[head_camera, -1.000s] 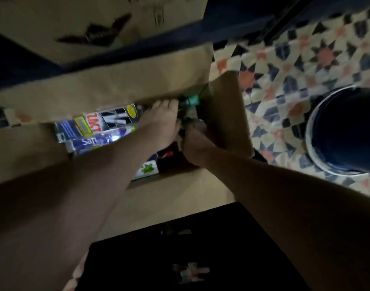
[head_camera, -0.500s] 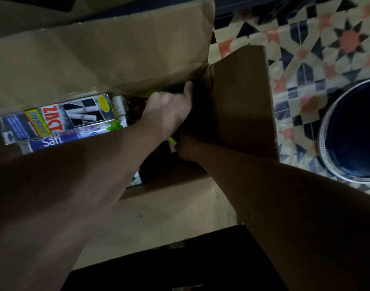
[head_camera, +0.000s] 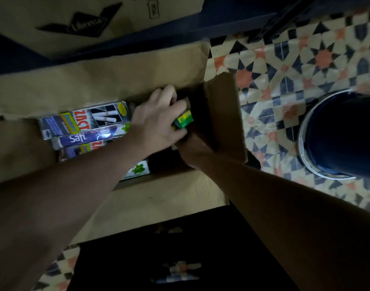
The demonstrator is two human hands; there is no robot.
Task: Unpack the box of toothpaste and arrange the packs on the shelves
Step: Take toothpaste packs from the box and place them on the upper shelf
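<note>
Open brown cardboard box (head_camera: 163,198) sits on the patterned tiled floor (head_camera: 284,66), flaps folded out so both hands can reach inside. Left hand (head_camera: 156,122) is at the far right corner of the box, grip curled round a small green-and-yellow toothpaste pack (head_camera: 183,119), end face up; likely pulling it up out of the stack. Right hand (head_camera: 192,152) is just below it, against the inner face of the upright right flap (head_camera: 221,114); fingers hidden in shadow, so its grip cannot be told, maybe steadying the same pack or holding the flap back.

Still in the box, toward its left side: a long grey-and-black carton with red "ZACT" lettering (head_camera: 83,119) lying flat, a purple "Safi" carton (head_camera: 89,138) touching it on the near side, another ZACT-type carton (head_camera: 81,151) partly under the forearm. A white carton with a green mint leaf (head_camera: 137,170) lies at the near edge.

Shelves not clearly in view; dark shelf edge at top. White-rimmed dark bucket (head_camera: 305,131) stands on the floor right of the box.

Judgement: unpacking early, several packs left.
</note>
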